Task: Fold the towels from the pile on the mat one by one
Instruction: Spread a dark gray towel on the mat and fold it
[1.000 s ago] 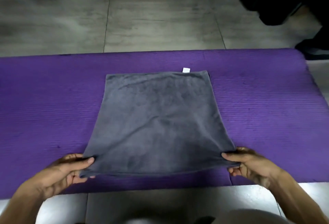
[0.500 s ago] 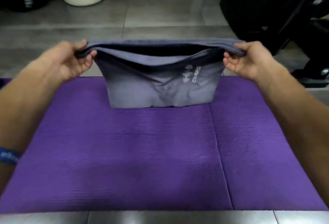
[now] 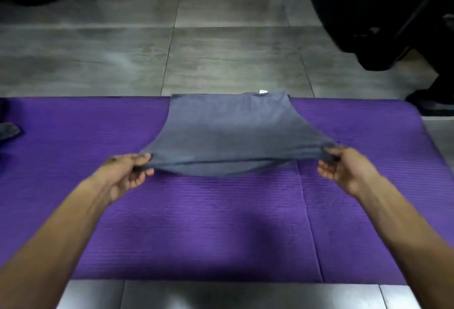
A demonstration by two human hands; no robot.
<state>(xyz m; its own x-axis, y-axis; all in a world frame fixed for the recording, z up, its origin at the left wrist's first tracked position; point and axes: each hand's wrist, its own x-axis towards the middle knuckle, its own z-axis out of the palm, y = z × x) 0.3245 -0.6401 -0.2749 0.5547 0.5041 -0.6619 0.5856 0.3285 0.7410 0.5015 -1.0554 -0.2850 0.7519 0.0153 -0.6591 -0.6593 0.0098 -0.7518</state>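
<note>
At the far left edge of the purple mat point(image 3: 73, 210) lies a dark bit of cloth point(image 3: 8, 130), likely part of the towel pile, though it is mostly cut off by the frame. Moving inward, the left hand point(image 3: 127, 173) pinches the near-left corner of the grey towel point(image 3: 228, 131), thumb on top and fingers curled under, so that grip is clamped on the cloth. The towel stretches away from both hands toward the mat's far edge, where its far hem with a small white tag point(image 3: 262, 91) rests at the border with the tiled floor point(image 3: 221, 50). Its held near edge runs left to right between the two hands, sagging slightly in the middle and lifted off the mat. On the right, the right hand point(image 3: 344, 168) pinches the near-right corner in the same way, clamped too. Both hands sit about equally near, so the next fold likely turns on that taut near edge travelling together, either forward onto the far hem or down flat.
</note>
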